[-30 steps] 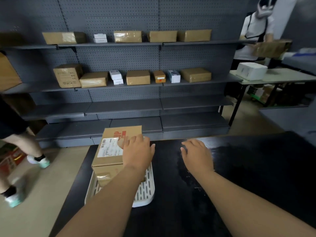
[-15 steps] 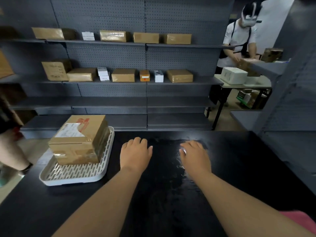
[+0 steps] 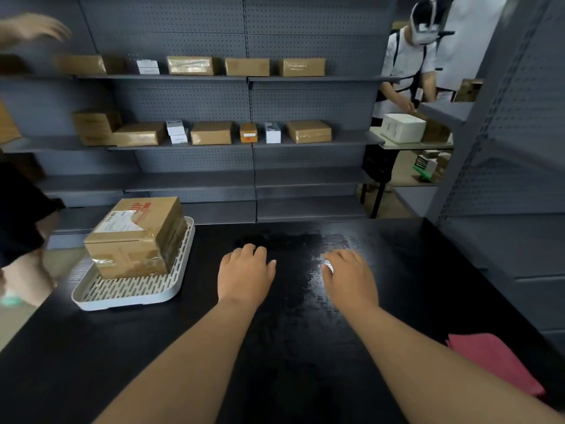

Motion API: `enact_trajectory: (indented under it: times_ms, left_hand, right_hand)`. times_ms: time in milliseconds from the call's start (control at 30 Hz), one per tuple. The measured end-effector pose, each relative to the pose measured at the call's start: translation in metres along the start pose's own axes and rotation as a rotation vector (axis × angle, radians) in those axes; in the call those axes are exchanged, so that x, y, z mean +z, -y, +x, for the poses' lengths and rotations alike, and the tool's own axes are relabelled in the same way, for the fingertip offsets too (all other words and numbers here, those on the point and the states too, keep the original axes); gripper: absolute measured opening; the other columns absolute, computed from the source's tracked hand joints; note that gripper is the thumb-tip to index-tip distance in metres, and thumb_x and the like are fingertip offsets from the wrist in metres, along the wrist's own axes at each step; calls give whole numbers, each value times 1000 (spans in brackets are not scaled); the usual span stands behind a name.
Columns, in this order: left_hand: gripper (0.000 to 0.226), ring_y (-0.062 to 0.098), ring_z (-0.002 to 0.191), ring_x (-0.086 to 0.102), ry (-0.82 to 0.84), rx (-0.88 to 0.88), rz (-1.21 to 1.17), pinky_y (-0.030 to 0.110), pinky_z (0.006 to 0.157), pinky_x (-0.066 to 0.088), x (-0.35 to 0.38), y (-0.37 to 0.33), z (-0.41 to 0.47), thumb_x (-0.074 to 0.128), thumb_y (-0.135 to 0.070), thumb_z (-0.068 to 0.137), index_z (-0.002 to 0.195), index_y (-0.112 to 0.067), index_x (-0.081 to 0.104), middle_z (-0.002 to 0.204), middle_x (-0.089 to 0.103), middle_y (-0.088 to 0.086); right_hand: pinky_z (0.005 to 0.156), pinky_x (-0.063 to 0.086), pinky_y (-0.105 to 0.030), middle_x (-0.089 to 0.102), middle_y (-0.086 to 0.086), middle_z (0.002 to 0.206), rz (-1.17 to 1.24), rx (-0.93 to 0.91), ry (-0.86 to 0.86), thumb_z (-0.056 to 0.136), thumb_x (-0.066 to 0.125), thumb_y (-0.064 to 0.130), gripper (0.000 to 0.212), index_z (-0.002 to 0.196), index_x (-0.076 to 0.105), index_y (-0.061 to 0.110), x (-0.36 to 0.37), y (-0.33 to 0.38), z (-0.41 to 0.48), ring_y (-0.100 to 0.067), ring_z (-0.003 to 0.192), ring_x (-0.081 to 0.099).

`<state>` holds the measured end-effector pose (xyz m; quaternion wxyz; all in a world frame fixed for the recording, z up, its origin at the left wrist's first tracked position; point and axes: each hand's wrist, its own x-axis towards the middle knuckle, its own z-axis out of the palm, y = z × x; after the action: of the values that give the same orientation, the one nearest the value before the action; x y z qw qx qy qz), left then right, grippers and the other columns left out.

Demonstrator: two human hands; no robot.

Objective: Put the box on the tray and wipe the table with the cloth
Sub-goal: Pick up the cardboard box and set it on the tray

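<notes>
Box (image 3: 137,237) — taped cardboard; tray (image 3: 128,293) likely plastic; table (image 3: 305,347) — glossy.

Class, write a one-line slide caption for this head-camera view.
Box sits on the tray; both empty hands, left and right, hover over the black table, pink cloth untouched.

Both bare forearms reach forward side by side, the left hand (image 3: 246,275) and right hand (image 3: 350,276) held palm-down, empty, fingers loosely curled and slightly apart, low over the table (image 3: 290,347).
</notes>
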<state>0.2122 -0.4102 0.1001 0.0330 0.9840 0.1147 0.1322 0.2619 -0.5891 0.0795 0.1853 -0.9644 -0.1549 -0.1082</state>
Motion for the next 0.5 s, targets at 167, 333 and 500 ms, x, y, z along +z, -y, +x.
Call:
enact_trajectory:
  times_ms: [167,333,500]
  left_hand:
    - [40,18,115,51,6,50,-11,34,99,38,-3,-4,-30,36,-42,95,125,-20,50,126,55,0]
    - [43,18,123,46,32,95,-18,35,102,35,5,-16,-58,36,-43,96,130,-20,46,134,50,1]
    - [51,19,139,27,92,149,-5,35,111,25,16,-36,-76,33,-44,97,142,-20,33,151,32,3]
  right_hand:
    - [102,37,-27,53,3,133,9,39,-5,98,41,31,36,130,52,21,-3,2,-39,-15,126,41]
    - [102,35,-27,53,4,131,9,99,-7,97,42,31,36,131,52,22,0,-9,-80,-15,125,42]
    - [99,37,-29,54,3,130,-2,165,-11,97,43,30,35,130,53,22,-6,-36,-108,-16,123,43]
